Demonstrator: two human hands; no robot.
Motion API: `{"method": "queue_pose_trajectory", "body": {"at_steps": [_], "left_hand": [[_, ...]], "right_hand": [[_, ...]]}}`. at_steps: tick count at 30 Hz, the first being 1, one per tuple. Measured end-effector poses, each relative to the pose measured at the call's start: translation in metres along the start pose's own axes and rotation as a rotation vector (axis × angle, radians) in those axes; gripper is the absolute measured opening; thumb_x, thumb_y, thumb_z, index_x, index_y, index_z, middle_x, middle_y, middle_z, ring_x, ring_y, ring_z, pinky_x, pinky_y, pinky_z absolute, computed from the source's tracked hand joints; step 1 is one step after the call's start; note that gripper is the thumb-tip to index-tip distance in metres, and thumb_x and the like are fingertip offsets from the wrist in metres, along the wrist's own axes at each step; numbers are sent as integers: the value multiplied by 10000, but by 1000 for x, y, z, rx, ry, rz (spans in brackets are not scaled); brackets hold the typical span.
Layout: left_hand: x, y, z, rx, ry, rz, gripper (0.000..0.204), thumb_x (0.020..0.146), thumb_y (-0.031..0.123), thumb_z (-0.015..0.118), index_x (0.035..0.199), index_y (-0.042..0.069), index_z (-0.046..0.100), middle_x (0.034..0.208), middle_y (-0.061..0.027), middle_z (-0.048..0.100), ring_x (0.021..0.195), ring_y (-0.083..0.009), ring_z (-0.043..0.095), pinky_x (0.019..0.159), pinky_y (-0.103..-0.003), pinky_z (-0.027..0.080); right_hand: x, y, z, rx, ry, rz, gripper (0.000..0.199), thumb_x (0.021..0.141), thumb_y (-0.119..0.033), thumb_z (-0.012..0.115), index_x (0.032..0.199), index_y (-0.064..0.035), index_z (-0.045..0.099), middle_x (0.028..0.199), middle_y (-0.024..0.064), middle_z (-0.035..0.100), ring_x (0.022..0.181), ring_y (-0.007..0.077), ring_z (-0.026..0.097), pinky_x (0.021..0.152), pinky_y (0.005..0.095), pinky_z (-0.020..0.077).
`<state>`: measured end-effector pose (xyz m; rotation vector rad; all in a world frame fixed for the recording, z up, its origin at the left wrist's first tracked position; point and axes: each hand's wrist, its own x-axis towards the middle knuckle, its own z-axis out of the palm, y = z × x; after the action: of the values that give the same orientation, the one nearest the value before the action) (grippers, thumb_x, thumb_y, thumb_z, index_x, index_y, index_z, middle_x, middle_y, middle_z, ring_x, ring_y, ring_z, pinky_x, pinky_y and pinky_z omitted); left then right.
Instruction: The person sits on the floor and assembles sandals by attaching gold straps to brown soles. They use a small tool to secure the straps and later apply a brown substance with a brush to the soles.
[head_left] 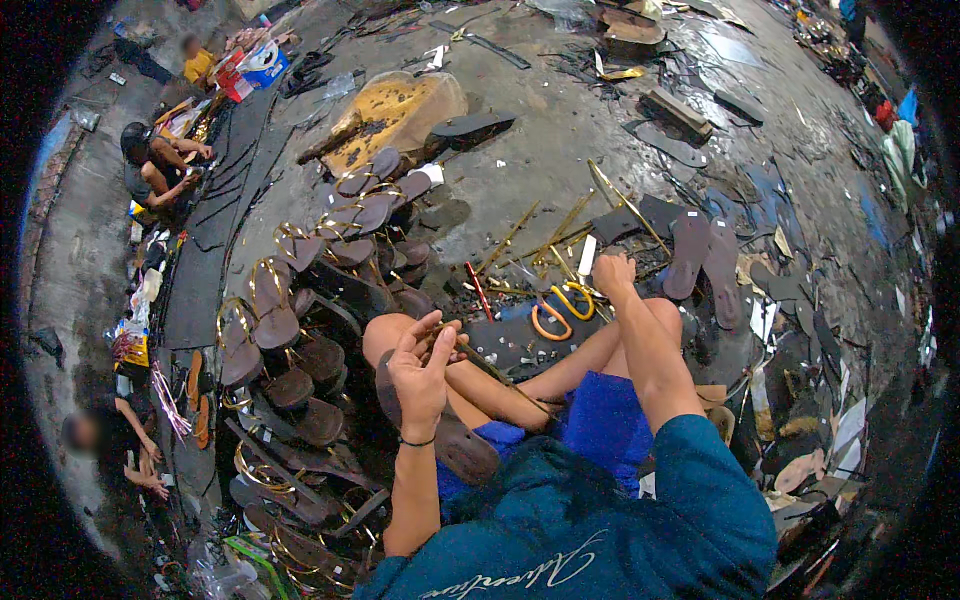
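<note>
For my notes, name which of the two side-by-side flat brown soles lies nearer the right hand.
The left flat brown sole; its neighbour lies beyond, farther from the right hand.

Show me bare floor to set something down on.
Mostly bare: the floor between the mottled yellow block and the long brown block. Crowded: left of the left hand, piled sandals; around the right hand, gold strips and brown soles.

The left hand [420, 375] overlaps a brown sole [465, 452], the right hand [614, 272] (curled) near yellow loops [579, 316].
</note>
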<state>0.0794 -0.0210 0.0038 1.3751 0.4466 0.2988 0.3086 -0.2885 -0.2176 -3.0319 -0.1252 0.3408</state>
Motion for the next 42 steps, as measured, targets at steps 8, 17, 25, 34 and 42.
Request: {"method": "queue_pose_trajectory", "body": {"at_steps": [8,17,25,34,42], "left_hand": [[-4,-16,7,6,-26,-62,292,922,67,622,1193,-19,555,1018,-126,683,846,-167,679,694,-274,577],[-12,50,-61,280,105,281,253,906,-4,611,1158,-15,583,1001,-92,664,815,-139,652,685,-257,551],[-2,93,-53,336,96,325,275,937,60,597,1199,-22,583,1035,-112,684,894,-130,648,786,-264,527],[2,40,28,-61,-146,65,324,878,47,679,1188,-19,613,1031,-88,699,883,-131,668,795,-259,559],[-6,50,24,103,-125,93,267,838,68,726,1082,-33,680,952,-101,722,824,-121,670,752,-249,536]], "right_hand": [[-13,2,-5,12,-262,-129,232,797,-239,608,909,-77,729,1008,157,703,1044,359,619,899,498,442],[-37,-7,-29,288,214,-172,186,812,-117,623,959,-41,708,995,140,688,927,306,654,835,488,479],[-147,-104,-168,1469,178,-274,249,871,-137,688,1091,-26,653,951,95,704,894,176,680,738,336,546],[-230,-128,-165,1434,94,-391,228,834,-104,693,1055,-50,707,1008,105,698,912,175,663,780,286,519],[-234,-119,-176,1497,-260,-471,275,856,-87,691,1116,0,675,1071,95,687,910,144,669,794,286,542]]}}
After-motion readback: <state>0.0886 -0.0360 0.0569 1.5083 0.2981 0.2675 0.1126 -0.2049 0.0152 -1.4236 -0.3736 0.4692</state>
